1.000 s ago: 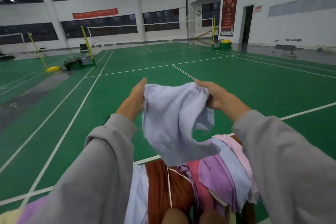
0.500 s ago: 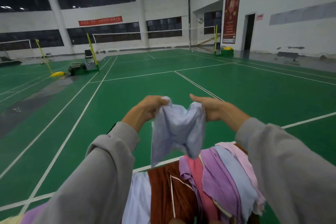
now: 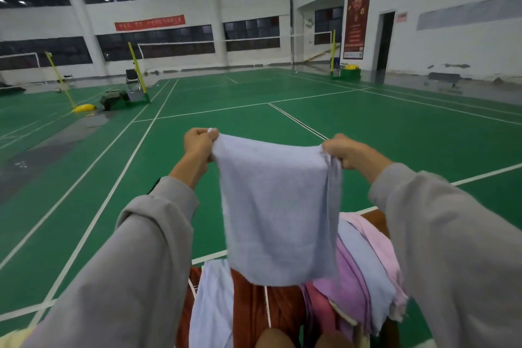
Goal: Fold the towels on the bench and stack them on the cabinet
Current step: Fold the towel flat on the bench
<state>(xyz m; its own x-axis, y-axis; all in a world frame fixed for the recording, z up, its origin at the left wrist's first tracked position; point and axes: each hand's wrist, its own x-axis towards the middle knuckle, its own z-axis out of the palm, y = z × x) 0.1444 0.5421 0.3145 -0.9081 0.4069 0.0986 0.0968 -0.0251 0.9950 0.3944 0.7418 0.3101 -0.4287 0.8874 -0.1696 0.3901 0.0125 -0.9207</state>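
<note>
A pale lavender-blue towel (image 3: 275,212) hangs flat in the air in front of me, stretched by its top edge. My left hand (image 3: 199,144) pinches its top left corner and my right hand (image 3: 343,151) grips its top right corner. Below it lies a heap of loose towels (image 3: 356,271) in purple, pink, light blue and white over a rust-brown one (image 3: 251,305). The bench under the heap is mostly hidden; a brown piece (image 3: 377,219) shows at the right. No cabinet is in view.
A green badminton court floor (image 3: 254,113) with white lines spreads out ahead. Yellow net posts (image 3: 137,70) and a chair stand far left, another post far right. White walls with a doorway (image 3: 385,39) close the hall.
My hands have moved apart and up, and the towel, bunched between them half a second ago, now hangs spread out flat.
</note>
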